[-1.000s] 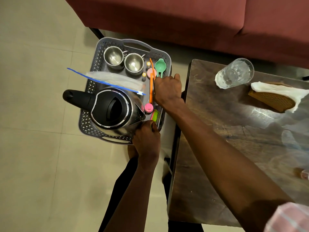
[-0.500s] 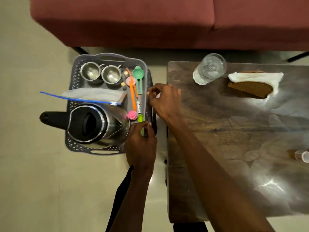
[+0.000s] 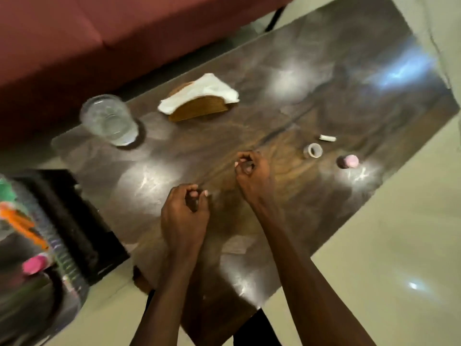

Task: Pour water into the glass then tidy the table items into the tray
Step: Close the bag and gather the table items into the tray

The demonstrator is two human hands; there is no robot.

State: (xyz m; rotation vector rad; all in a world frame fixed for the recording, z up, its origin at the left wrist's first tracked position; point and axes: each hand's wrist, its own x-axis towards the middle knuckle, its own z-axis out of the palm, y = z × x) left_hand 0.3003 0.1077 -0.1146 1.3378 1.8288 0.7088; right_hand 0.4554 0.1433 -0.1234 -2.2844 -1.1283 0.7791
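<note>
Three small items were left on the dark, glossy desk point(image 3: 311, 78), grouped well apart from the tray point(image 3: 67, 260), which sat blurred at the lower left, off the desk's end. A short white stick-like piece point(image 3: 327, 138) lay flat; just beside it a small clear cup or cap point(image 3: 313, 150) stood with its open rim up, and nearby a small piece with a pink top point(image 3: 348, 161) was seen. What each was could not be told with certainty.

All three were judged light and rigid, probably plastic, and likely to skid on the polished surface if nudged. A fingertip pinch was thought best: the cup across its rim, the pink-topped piece around its sides, the white piece at its middle.

The glass point(image 3: 107, 120) stood at the far left of the desk, ribbed and clear, apparently holding water; it was judged heavy for its size, fragile, and best left upright. A woven brown holder point(image 3: 199, 108) with soft white napkins point(image 3: 199, 92) draped over it stood between the glass and the small items.

The left hand point(image 3: 183, 216) was loosely curled above the desk, as was the right hand point(image 3: 252, 174), nearer the small items. Nothing could be seen held in either hand, though the curled fingers hid the palms.
</note>
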